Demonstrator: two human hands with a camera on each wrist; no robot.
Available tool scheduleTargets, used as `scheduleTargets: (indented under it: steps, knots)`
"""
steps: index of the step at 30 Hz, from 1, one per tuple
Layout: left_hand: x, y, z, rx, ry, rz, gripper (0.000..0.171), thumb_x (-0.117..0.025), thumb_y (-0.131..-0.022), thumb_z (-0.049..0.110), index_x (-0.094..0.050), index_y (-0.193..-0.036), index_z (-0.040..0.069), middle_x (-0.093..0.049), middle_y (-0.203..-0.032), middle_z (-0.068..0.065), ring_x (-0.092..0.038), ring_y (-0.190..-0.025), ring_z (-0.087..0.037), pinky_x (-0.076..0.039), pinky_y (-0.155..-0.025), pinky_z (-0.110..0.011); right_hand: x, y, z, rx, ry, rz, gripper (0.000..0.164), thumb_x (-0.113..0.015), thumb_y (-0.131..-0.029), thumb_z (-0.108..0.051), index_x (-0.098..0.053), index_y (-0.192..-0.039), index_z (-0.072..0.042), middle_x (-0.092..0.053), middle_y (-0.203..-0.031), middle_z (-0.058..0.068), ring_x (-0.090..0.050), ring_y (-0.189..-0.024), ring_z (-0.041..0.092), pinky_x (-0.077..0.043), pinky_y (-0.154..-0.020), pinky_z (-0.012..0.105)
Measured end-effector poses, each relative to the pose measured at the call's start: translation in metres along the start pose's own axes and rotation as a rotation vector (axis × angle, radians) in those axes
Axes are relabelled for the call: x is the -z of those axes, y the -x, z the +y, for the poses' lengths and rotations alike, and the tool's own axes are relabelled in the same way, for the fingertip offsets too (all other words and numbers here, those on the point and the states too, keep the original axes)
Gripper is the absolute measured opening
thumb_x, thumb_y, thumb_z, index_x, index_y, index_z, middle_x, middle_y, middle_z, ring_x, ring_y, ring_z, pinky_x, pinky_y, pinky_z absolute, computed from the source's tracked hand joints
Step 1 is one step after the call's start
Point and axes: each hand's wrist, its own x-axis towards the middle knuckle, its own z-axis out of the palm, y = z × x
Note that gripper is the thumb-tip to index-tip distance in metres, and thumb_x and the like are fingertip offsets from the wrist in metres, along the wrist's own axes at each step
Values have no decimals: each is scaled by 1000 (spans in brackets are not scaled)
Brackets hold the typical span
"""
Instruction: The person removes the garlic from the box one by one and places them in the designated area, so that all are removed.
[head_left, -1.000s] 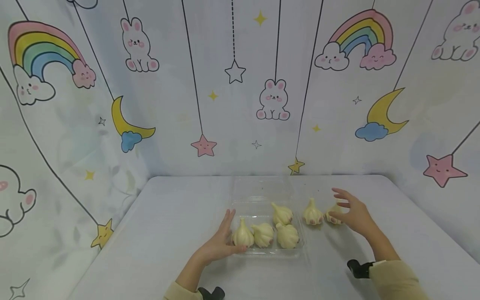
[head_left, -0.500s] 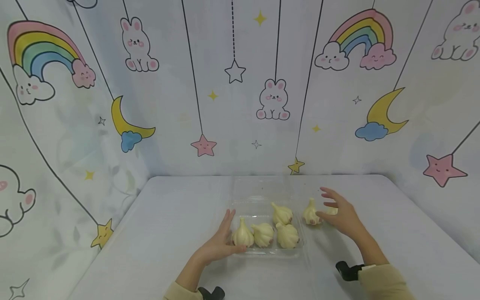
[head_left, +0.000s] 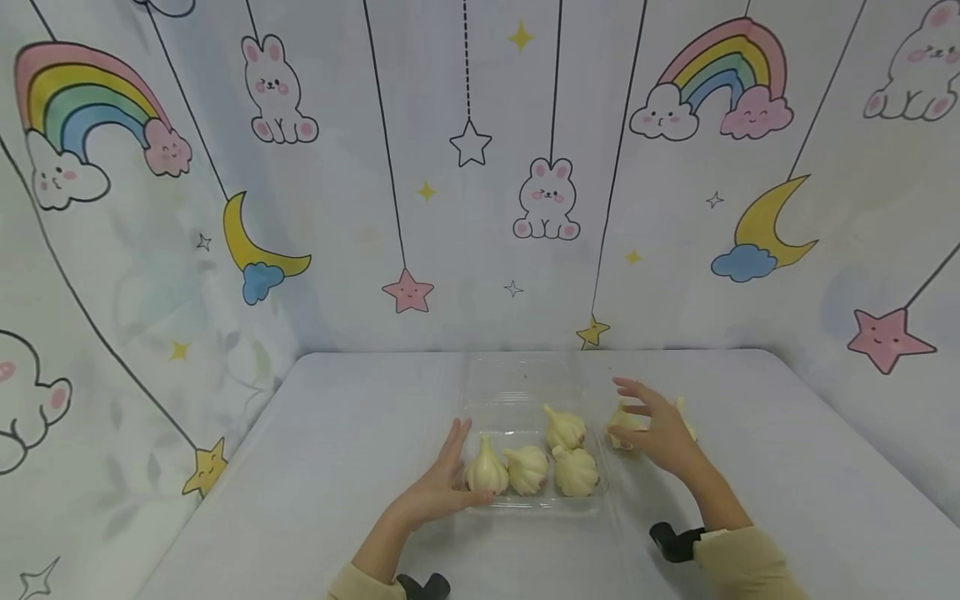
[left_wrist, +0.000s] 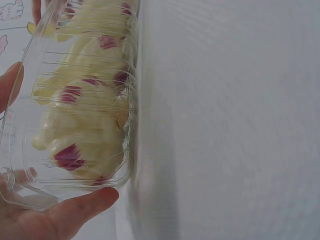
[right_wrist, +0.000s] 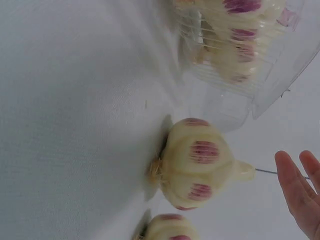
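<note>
In the head view a clear plastic box [head_left: 525, 503] sits mid-table with several garlic bulbs [head_left: 527, 471] inside. My left hand [head_left: 435, 496] holds its left end; the left wrist view shows the thumb [left_wrist: 87, 207] against the wall and a fingertip [left_wrist: 16, 85] on the far side. To the right of the box, my right hand [head_left: 663, 437] hovers at a loose garlic bulb [right_wrist: 197, 162], fingers spread and apart from it in the right wrist view. Another loose garlic bulb [right_wrist: 172, 229] stands beside it, mostly hidden behind the hand in the head view.
The box's clear lid [head_left: 521, 379] lies folded back toward the rear of the white table [head_left: 360, 417]. Behind the table hangs a curtain [head_left: 480, 217] printed with rabbits, stars and rainbows. Dark wrist mounts [head_left: 677, 542] sit below both hands.
My right hand has moved left, from the farther loose garlic bulb to the one nearer the box. The left hand and the box have stayed still.
</note>
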Motion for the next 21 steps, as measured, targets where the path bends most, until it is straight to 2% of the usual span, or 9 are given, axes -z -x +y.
scheduleTargets:
  steps: [4, 14, 21]
  knots:
    - [0, 1, 1, -1, -9, 9, 105, -74, -76, 25, 2, -148, 15, 14, -150, -18, -14, -130, -51, -17, -99, -66, -5, -1, -5, -2, -32, -7, 67, -71, -79, -8, -38, -137, -6, -41, -131, 27, -45, -114, 47, -53, -74, 42]
    - [1, 1, -1, -16, -10, 5, 104, -74, -76, 24, 1, -148, 12, 15, -150, -19, -11, -131, -51, -14, -99, -67, -20, -7, -5, 50, -18, -2, 65, -72, -77, -6, -42, -134, -8, -46, -128, 24, -52, -109, 42, -54, -72, 38]
    - [0, 0, -2, -13, -3, 0, 104, -74, -76, 25, 2, -148, 15, 15, -150, -17, -12, -131, -51, -15, -99, -66, -27, -10, -9, 47, -19, -33, 65, -72, -77, -5, -41, -135, -8, -46, -128, 24, -51, -109, 42, -54, -74, 38]
